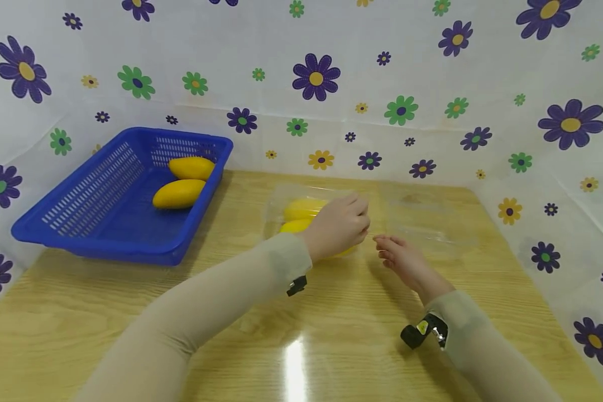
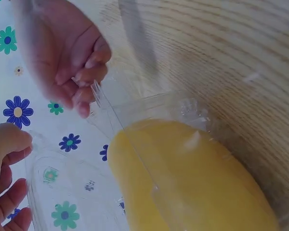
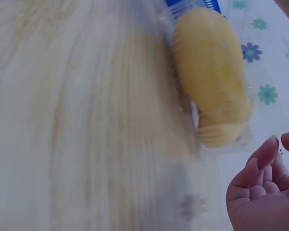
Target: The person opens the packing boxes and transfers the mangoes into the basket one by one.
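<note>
A clear plastic box (image 1: 273, 215) on the table holds yellow mangoes (image 1: 301, 209); one mango (image 2: 192, 178) fills much of the left wrist view. My left hand (image 1: 339, 223) reaches over the box and hides part of it. At the left edge of the left wrist view, my left hand (image 2: 7, 168) pinches the rim of a thin clear plastic sheet or lid (image 2: 67, 192). Just to the right of the box is my right hand (image 1: 407, 265), its fingers loosely bent. The right wrist view shows nothing held in that right hand (image 3: 260, 192).
A blue perforated basket (image 1: 105, 240) stands at the left with two mangoes (image 1: 180, 194) inside. More clear plastic (image 1: 427, 234), perhaps another container or lid, lies at the right. Flower-print cloth (image 1: 266, 61) rises behind the wooden table (image 1: 251, 346).
</note>
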`<action>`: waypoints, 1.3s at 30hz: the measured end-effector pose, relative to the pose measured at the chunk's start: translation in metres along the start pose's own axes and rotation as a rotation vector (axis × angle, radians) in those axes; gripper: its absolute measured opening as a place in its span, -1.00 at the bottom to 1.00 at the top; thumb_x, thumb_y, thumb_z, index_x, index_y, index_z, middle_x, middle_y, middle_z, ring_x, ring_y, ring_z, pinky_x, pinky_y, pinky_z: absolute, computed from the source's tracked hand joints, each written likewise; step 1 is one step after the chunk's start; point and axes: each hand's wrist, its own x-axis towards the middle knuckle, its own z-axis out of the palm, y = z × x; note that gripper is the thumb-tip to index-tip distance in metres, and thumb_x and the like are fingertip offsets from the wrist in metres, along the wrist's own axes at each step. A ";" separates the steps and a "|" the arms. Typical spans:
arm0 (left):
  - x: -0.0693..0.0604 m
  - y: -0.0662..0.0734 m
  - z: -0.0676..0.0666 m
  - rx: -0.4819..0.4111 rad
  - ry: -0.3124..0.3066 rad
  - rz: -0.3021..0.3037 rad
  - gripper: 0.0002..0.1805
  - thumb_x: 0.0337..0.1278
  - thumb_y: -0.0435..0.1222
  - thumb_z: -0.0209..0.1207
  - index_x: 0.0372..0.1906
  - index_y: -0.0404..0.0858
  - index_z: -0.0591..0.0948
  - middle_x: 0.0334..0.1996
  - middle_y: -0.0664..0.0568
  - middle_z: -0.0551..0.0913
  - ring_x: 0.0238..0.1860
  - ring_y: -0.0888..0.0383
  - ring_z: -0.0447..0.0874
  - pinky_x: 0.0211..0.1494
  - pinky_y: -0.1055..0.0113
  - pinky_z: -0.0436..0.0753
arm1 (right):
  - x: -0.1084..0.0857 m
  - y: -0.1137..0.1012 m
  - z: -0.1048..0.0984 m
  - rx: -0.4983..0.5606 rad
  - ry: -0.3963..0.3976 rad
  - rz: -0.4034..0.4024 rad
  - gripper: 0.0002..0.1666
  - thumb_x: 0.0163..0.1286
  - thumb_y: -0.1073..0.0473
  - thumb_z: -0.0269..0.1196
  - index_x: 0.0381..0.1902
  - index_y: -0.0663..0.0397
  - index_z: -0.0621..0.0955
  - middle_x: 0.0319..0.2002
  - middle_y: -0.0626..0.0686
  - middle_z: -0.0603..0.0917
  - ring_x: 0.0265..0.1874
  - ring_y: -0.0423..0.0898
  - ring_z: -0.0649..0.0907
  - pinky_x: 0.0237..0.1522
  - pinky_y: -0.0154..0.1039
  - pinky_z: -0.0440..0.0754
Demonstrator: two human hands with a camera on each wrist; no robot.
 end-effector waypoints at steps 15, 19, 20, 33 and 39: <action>-0.104 -0.033 -0.030 -0.398 -0.172 -0.578 -0.36 0.30 -0.12 0.04 0.37 -0.32 0.21 0.38 -0.20 0.13 0.38 -0.06 0.07 0.39 0.06 0.09 | -0.001 -0.007 0.020 -0.253 0.000 -0.102 -0.38 0.44 0.01 0.04 0.32 0.28 0.29 0.22 0.25 0.39 0.07 0.13 0.47 0.08 -0.01 0.44; -0.134 -0.046 -0.027 -0.680 -0.212 -0.803 -0.29 0.39 -0.08 -0.10 0.45 -0.31 -0.04 0.43 -0.18 -0.04 0.43 -0.04 -0.11 0.41 0.07 -0.02 | -0.005 -0.003 0.024 -0.367 0.000 -0.173 -0.35 0.45 0.01 0.03 0.37 0.22 0.24 0.34 0.23 0.25 0.19 0.19 0.40 0.15 0.11 0.39; -0.140 -0.046 -0.026 -0.726 -0.219 -0.825 -0.29 0.40 -0.08 -0.12 0.45 -0.32 -0.05 0.43 -0.19 -0.03 0.42 -0.05 -0.10 0.41 0.06 -0.01 | -0.005 -0.002 0.025 -0.389 -0.001 -0.185 -0.34 0.45 0.01 0.03 0.38 0.22 0.22 0.35 0.23 0.23 0.19 0.19 0.40 0.14 0.11 0.40; -0.155 -0.033 -0.030 -0.884 -0.247 -0.829 -0.29 0.42 -0.04 -0.18 0.45 -0.30 -0.09 0.44 -0.08 -0.11 0.43 0.03 -0.14 0.41 0.11 -0.01 | -0.003 -0.002 0.028 -0.467 -0.026 -0.223 -0.31 0.47 0.12 0.01 0.42 0.27 0.06 0.43 0.23 -0.02 0.24 0.22 0.33 0.21 0.17 0.28; -0.154 -0.033 -0.033 -0.861 -0.237 -0.816 -0.30 0.42 -0.06 -0.16 0.44 -0.33 -0.07 0.44 -0.12 -0.08 0.42 -0.02 -0.10 0.40 0.07 0.02 | -0.003 -0.006 0.030 -0.534 -0.006 -0.235 -0.26 0.46 0.07 0.02 0.42 0.29 0.04 0.44 0.22 -0.03 0.36 0.20 0.10 0.29 0.19 0.10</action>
